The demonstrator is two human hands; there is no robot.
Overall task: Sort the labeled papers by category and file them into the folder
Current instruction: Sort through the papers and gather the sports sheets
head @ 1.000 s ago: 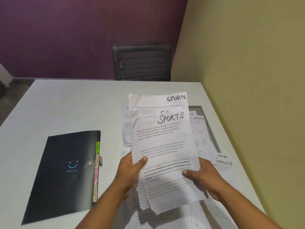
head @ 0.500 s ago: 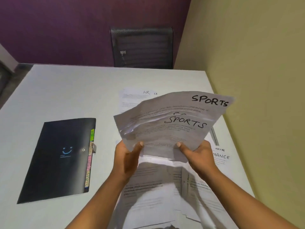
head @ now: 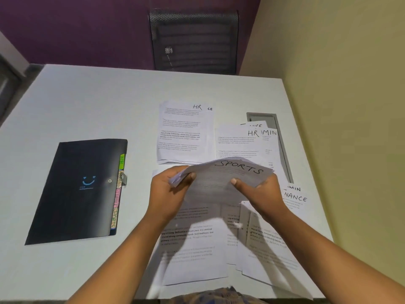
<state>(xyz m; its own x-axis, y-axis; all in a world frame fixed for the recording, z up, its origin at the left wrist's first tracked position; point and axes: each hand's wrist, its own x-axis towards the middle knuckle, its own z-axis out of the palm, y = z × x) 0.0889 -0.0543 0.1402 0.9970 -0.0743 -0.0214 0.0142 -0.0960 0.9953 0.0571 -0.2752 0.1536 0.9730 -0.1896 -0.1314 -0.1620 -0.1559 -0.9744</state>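
The left hand (head: 168, 194) and the right hand (head: 260, 191) each pinch one side of the SPORTS papers (head: 219, 178), low over the loose sheets (head: 192, 238) on the table (head: 87, 102), and I think the edges should be squared before going to the closed folder (head: 81, 189) at the left.

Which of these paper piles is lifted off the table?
The SPORTS stack, gripped by the left hand and right hand; the HR sheets lie flat on the table.
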